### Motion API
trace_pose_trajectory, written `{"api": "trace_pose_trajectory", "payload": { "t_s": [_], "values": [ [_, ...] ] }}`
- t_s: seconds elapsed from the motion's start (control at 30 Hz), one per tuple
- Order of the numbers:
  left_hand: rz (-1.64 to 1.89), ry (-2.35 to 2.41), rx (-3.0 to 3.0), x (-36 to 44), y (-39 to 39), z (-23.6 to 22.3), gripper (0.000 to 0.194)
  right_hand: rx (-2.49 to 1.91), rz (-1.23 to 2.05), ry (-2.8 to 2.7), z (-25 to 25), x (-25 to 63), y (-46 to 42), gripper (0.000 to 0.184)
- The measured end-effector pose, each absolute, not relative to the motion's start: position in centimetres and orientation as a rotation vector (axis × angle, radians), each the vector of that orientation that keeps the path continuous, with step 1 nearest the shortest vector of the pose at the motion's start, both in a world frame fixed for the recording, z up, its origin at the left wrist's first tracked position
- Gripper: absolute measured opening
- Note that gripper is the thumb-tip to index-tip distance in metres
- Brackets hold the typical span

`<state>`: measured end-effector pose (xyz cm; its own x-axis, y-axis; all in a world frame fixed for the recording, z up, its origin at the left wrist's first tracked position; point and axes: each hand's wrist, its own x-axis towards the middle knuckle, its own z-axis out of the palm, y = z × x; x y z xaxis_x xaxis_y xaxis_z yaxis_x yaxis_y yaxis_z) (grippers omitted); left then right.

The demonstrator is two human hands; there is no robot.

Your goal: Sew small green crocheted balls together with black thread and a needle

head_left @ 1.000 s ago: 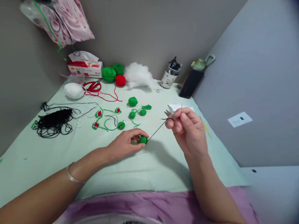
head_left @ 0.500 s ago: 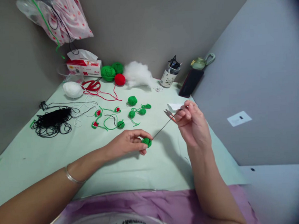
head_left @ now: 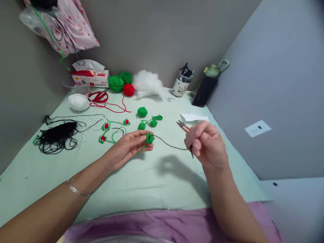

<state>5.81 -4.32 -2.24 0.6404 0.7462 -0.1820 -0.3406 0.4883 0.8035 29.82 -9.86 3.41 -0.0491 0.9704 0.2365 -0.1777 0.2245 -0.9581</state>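
Observation:
Between the thumb and fingers of my left hand (head_left: 132, 143) is a small green crocheted ball (head_left: 150, 138) with black stitches on its face. A black yarn strand (head_left: 170, 145) sags from the ball across to my right hand (head_left: 206, 144). The fingers of that hand are curled closed, and the strand's dark end hangs below them. A needle showed in this hand earlier; now the fingers hide it. Behind the right hand lie small scissors (head_left: 182, 126), their blades pointing left and their handles partly covered.
Several green crocheted pieces (head_left: 152, 123) and red-and-green pieces (head_left: 102, 138) lie mid-table. A black yarn heap (head_left: 58, 135) and white yarn ball (head_left: 79, 102) are at left. Along the back stand a tissue box (head_left: 90, 78), white stuffing (head_left: 148, 84), a pen jar (head_left: 182, 85) and a phone (head_left: 205, 91).
My left hand has raised the green ball up and leftward, turning its black stitches into view. The right hand went up, then came down. The taut black strand has gone slack.

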Motion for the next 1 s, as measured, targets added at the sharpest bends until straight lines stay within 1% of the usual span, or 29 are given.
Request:
{"api": "trace_pose_trajectory", "payload": {
  "t_s": [0.07, 0.13, 0.2, 0.27, 0.37, 0.5, 1.0],
  "values": [
    [0.727, 0.563, 0.828, 5.7, -4.2, -2.2, 0.022, -0.848, 1.195, -1.331, 3.1, 29.6, -9.9, 0.030],
    [0.743, 0.555, 0.844, 5.6, -4.2, -2.1, 0.023, -0.897, 1.195, -1.406, 2.8, 29.0, -9.9, 0.023],
    [0.745, 0.550, 0.862, 5.5, -4.2, -2.1, 0.024, -1.009, 1.121, -1.475, 2.4, 28.1, -9.9, 0.013],
    [0.744, 0.548, 0.882, 5.4, -4.2, -2.0, 0.024, -1.117, 0.973, -1.581, 2.1, 27.3, -9.9, 0.010],
    [0.751, 0.558, 0.910, 5.4, -4.3, -1.9, 0.025, -1.193, 0.748, -1.753, 1.8, 26.5, -10.1, 0.010],
    [0.767, 0.574, 0.933, 5.4, -4.5, -1.7, 0.024, -1.241, 0.627, -1.863, 1.5, 26.3, -10.3, 0.013],
    [0.794, 0.590, 0.982, 5.5, -4.4, -2.0, 0.025, -1.261, 0.620, -1.895, 1.4, 26.1, -10.3, 0.013]
  ]
}}
